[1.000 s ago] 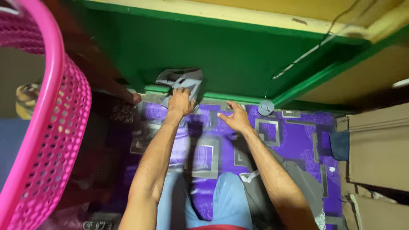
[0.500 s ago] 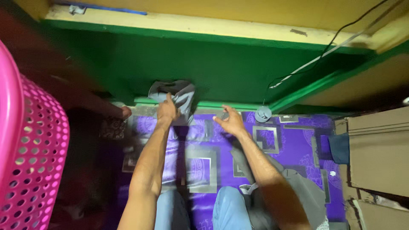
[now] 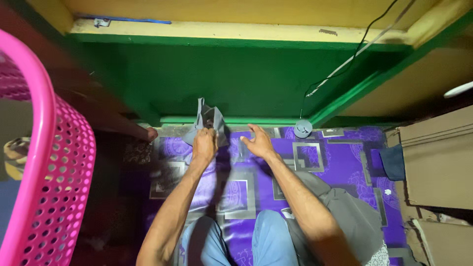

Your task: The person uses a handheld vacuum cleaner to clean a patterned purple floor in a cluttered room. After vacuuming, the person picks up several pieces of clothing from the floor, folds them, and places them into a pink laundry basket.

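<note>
My left hand [image 3: 204, 144] grips a small grey cloth [image 3: 209, 118] and holds it bunched and upright against the green wall [image 3: 236, 79]. Just to its right, my right hand [image 3: 257, 143] hovers with its fingers spread and nothing in it, a little apart from the cloth. Both hands are over a purple mat [image 3: 315, 167] patterned with grey squares. A larger grey garment [image 3: 345, 216] lies on the mat beside my right forearm. My knees in blue trousers [image 3: 268, 244] show at the bottom.
A pink perforated plastic basket [image 3: 47, 162] fills the left side. A dark wooden leg [image 3: 133, 129] stands on the floor left of the cloth. A small round grey object [image 3: 302, 128] sits at the wall's foot. Cardboard boxes [image 3: 436, 162] stand at the right, and a black cable [image 3: 354, 49] runs down the wall.
My left hand has gathered the grey cloth from a spread shape into a narrow upright bunch. My right hand has shifted slightly toward it. The view has tilted a little.
</note>
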